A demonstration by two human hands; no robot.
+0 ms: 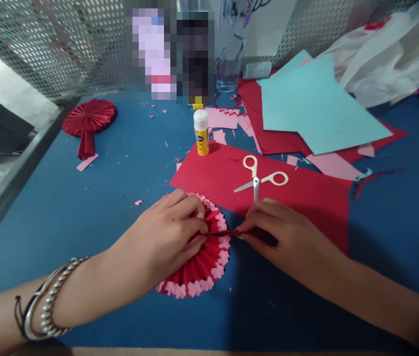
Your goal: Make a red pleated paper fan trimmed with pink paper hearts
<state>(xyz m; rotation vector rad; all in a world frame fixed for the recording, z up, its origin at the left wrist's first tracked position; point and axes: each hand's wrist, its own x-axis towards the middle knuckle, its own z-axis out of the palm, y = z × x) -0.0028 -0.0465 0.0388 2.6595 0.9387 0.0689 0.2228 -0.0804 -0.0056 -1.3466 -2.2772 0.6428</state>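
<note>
A round pleated red paper rosette (194, 267) with a scalloped pink edge lies on the blue table. Over its upper left part is my left hand (174, 227), fingers pinched near the rosette's middle on one end of a narrow folded red paper strip (227, 233). My right hand (272, 227) pinches the strip's other end, just right of the rosette. The strip runs level between both hands, across the pleats. Open white-handled scissors (256, 181) lie just beyond my right hand on a red paper sheet (316, 202).
A glue stick (201, 133) stands capped behind the rosette. A finished-looking red paper fan (89, 118) with a handle lies at the back left. Light blue sheets (316, 109), a clear bottle (227, 54) and a plastic bag (391, 54) are at the back. Pink scraps are scattered around.
</note>
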